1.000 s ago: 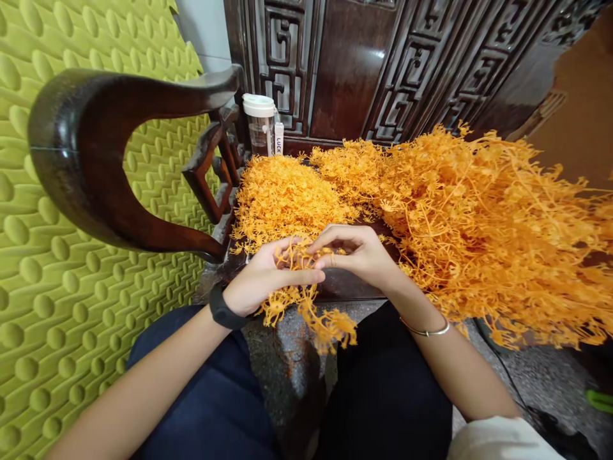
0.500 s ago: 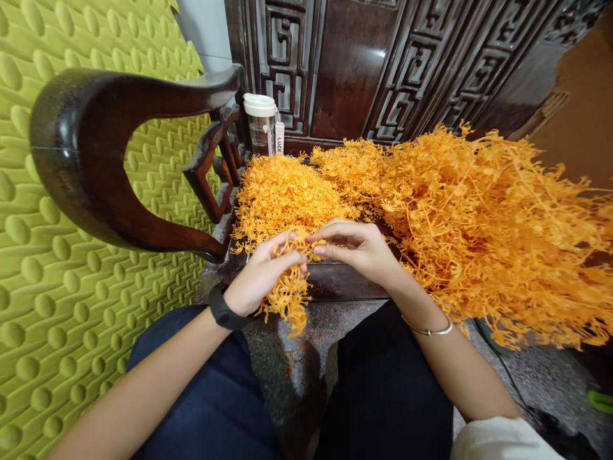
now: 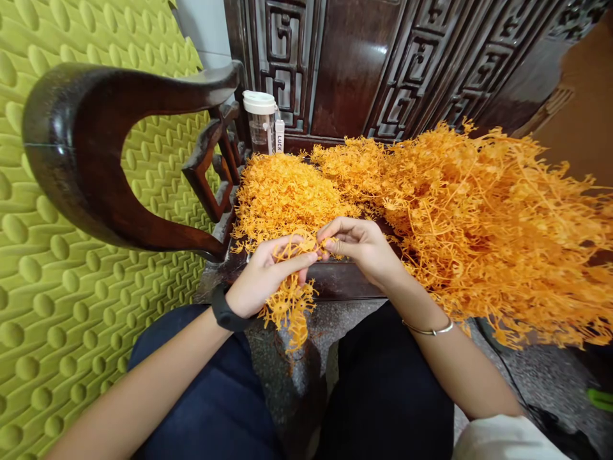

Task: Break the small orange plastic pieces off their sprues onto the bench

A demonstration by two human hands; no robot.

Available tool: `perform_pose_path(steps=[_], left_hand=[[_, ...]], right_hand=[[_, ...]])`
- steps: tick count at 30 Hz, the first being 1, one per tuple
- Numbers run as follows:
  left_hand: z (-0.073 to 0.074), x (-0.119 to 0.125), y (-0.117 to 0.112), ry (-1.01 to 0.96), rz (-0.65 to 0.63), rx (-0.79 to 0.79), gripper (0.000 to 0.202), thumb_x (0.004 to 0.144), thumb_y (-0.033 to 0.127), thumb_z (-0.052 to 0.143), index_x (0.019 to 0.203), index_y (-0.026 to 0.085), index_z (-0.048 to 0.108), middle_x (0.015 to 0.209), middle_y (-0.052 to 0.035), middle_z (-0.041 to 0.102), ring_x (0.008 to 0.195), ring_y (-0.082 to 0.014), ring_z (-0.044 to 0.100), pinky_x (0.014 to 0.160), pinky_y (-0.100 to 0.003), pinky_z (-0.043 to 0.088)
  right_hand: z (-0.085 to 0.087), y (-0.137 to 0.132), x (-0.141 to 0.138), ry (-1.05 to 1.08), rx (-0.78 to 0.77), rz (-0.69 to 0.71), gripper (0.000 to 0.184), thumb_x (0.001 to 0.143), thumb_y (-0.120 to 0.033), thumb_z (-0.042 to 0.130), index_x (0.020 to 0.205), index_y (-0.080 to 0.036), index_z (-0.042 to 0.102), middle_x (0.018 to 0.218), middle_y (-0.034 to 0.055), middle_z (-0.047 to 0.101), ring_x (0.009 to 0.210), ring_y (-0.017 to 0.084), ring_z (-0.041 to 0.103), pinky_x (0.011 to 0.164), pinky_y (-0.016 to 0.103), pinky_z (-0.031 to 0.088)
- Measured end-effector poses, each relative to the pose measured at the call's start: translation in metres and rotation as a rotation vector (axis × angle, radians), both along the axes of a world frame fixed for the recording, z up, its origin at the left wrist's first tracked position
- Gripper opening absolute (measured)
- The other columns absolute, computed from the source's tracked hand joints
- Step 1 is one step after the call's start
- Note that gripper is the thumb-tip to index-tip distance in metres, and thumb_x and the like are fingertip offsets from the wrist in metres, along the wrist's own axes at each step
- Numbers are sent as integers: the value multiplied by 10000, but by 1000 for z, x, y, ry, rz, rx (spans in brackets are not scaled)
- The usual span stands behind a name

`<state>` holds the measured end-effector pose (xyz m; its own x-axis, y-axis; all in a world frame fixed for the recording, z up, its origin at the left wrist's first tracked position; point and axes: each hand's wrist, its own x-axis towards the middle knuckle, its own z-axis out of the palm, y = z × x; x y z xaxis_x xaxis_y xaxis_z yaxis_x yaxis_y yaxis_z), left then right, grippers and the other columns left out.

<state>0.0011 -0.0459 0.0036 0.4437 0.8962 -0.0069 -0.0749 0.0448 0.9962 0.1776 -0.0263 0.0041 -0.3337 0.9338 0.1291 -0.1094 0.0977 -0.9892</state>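
The left hand (image 3: 262, 273) grips the orange sprig (image 3: 290, 303), best kept steady without crushing, while the right hand (image 3: 364, 248) pinches part of it.

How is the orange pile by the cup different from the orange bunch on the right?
The pile is much smaller than the bunch. The pile looks low and tightly packed, while the bunch is bushier and spreads out loosely. The pile shows mostly short, curly bits, but long, thin stems show in the bunch. Both are bright orange and frilly.
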Motion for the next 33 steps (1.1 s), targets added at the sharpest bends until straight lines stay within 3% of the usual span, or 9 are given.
perform_pose_path(steps=[5,13,29,33], left_hand=[[0,3,-3,-71,39,6,60,789,200,611,756,150,607,497,55,569,446,-58,507,530,-184,409],[1,0,-2,-124,-13,-43,75,795,205,597,781,132,608,488,44,560,420,-77,518,460,-196,446],[6,-2,-5,-202,-90,-131,91,765,193,624,736,109,610,473,27,524,416,-84,496,405,-210,460],[4,-6,-6,-277,-148,-119,135,780,187,613,895,124,645,482,36,501,431,-80,490,408,-203,452]], right_hand=[[-4,2,-1,98,-89,57,108,669,-207,724,700,-149,639,658,-3,627,567,92,575,606,249,480],[-5,1,-4,243,-257,128,120,628,-208,751,691,-150,667,598,-7,645,539,81,586,580,205,462],[-7,-4,-11,393,-386,270,135,623,-167,752,653,-123,627,586,-13,636,525,62,598,576,171,499],[0,-3,-7,471,-357,279,150,605,-139,750,643,-150,606,586,-39,603,576,81,619,593,193,526]])
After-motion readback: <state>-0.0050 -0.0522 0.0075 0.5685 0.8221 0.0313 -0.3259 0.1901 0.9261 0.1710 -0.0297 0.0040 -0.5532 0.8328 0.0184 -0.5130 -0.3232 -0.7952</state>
